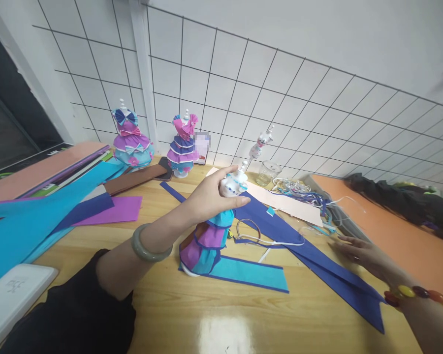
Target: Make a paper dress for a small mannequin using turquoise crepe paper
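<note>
As you look down in the head view, your left hand [208,194] is curled round the top of a little dress form [214,233], with your thumb across the front and your fingers round the far side. The little dress form is near the middle of the wooden table [173,314]. Its long way runs on a slant: the wide skirt end is low and to the left, and the white knob on top points up and to the right, toward the wall [236,103]. The top part is white with small blue and dark marks. Below it, the skirt hangs in layers of bright blue and purple, with dark blue edges, and a bit of white rim peeks out under it. A teal strip [251,274] with dark blue edges lies to the right from the hem; you cannot tell if it is joined on. Your right hand [358,250] has its fingers stretched out, with nothing seen in it, near the long dark blue cloth [317,263] and a messy heap of ribbons [291,187].
</note>
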The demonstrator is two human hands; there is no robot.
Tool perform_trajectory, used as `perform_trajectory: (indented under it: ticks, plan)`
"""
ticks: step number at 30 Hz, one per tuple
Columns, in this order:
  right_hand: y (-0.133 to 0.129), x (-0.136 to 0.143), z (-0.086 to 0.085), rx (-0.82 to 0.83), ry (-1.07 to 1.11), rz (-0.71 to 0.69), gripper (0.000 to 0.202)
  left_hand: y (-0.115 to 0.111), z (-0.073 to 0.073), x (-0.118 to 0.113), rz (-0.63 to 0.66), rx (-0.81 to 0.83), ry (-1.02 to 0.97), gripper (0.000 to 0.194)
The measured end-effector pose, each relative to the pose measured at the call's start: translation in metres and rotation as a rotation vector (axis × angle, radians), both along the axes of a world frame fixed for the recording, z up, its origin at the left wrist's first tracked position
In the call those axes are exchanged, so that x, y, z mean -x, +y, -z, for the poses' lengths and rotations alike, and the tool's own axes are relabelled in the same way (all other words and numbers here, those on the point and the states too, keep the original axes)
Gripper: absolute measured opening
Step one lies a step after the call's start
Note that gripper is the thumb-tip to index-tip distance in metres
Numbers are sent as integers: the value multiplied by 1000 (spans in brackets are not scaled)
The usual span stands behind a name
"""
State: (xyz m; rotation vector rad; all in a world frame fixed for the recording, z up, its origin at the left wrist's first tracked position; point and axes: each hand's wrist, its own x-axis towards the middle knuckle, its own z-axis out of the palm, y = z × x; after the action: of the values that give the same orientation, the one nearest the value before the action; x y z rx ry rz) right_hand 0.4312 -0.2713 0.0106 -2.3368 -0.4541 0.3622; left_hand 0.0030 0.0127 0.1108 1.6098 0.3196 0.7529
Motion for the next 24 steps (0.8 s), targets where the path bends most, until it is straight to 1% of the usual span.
perform_trajectory:
  ticks: [3, 7, 14, 18, 22, 24]
  plan:
    - [-2, 0, 2, -84, 199, -30, 26, 0, -1, 0, 6, -1, 4, 86]
    - [-6, 0, 5, -125, 282, 16, 24, 0, -1, 0, 16, -3, 1, 85]
    - [-6, 3, 1, -145, 261, 101, 29, 0, 0, 0, -3, -28, 2, 86]
    - [-5, 9, -2, -167, 255, 98, 27, 0, -1, 0, -1, -33, 11, 86]
    - [-2, 17, -6, -199, 231, 89, 21, 0, -1, 0, -32, -67, 15, 85]
    - [0, 19, -7, -218, 183, 115, 19, 0, -1, 0, -29, -63, 9, 85]
